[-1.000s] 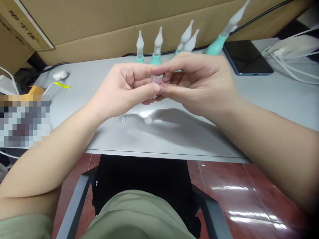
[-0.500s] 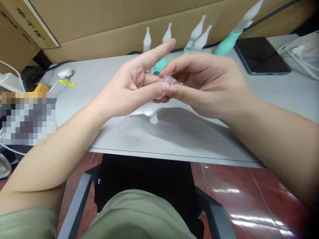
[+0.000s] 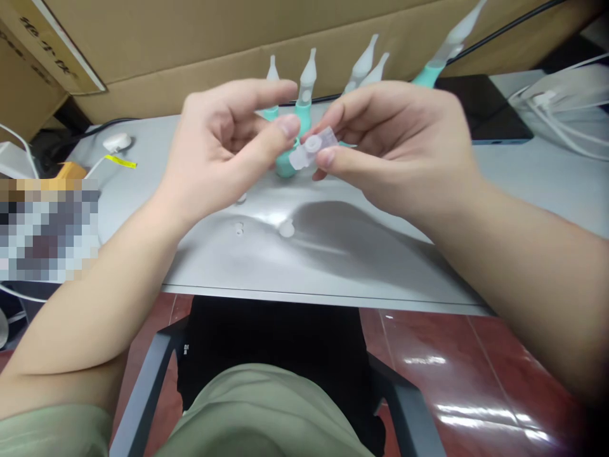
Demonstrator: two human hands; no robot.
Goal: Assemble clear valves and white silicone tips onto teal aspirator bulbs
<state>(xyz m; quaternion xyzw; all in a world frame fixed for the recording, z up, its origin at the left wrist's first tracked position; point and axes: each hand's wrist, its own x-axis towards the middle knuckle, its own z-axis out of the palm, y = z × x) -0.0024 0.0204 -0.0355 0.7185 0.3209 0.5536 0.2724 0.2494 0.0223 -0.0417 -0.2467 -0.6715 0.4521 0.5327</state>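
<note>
Between the thumb and fingers of my right hand (image 3: 404, 143) is a short clear plastic tube (image 3: 299, 157) with a round side port. My left hand (image 3: 214, 146) is just left of the tube, fingers apart and holding nothing. Behind the tube sits a teal squeeze bulb (image 3: 285, 166), partly covered by my hands. On the tabletop below lie a small round white silicone piece (image 3: 287, 228), a tiny white ring-like part (image 3: 239, 228) and another small white part (image 3: 242, 198) near my left wrist.
Several teal nasal aspirators with white tips, one of them (image 3: 304, 95) behind my hands, stand along the cardboard wall (image 3: 190, 51). A dark phone (image 3: 485, 108) and white cables (image 3: 561, 120) lie at the right. A white plug-like device (image 3: 117, 141) is at the left.
My left hand has let go of the clear tube and drawn back left, its fingers opening. The tube stays in my right hand, with its side port now showing.
</note>
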